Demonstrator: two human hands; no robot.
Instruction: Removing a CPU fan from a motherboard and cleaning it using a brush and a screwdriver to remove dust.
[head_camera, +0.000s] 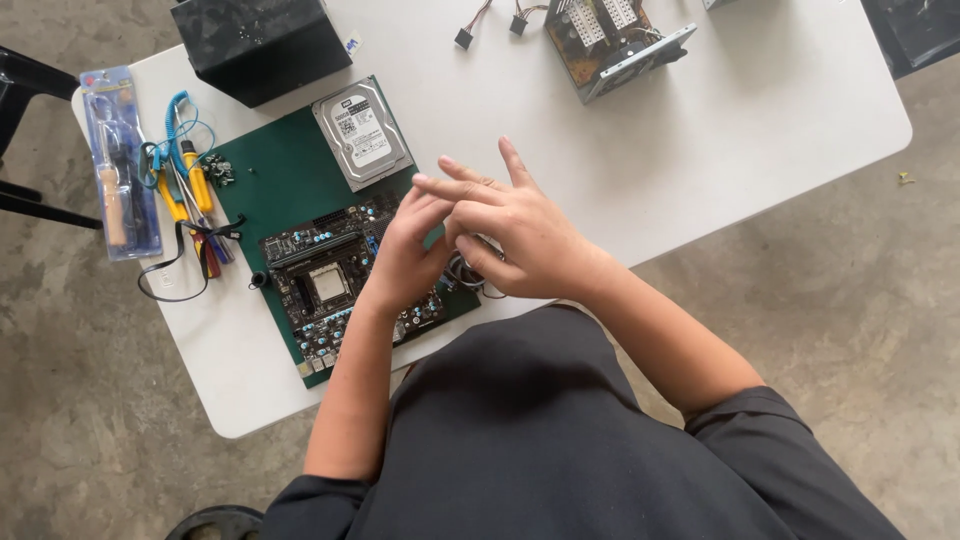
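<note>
- Left hand (405, 255) and right hand (520, 235) meet above the near edge of the green mat (285, 180), over the right end of the motherboard (335, 285).
- Right hand: index and middle fingers (512, 160) stretched out and apart; thumb curled underneath. Whether it grips anything, cannot tell.
- Left hand: fingers bent together, tips touching the right hand's fingers; any hold hidden.
- Below the right palm, a small dark round part with thin wires (468, 272) shows partly; mostly covered by the hands, detail unclear.
- Motherboard: dark board, square pale socket at centre, flat on the mat.
- Hard drive (362, 133): silver, white label, tilted, on the mat's far corner.
- White tabletop (700, 150) also carries a black box (262, 42), an open power supply (615, 40), packaged tools (118, 160) and loose screwdrivers (190, 185).
</note>
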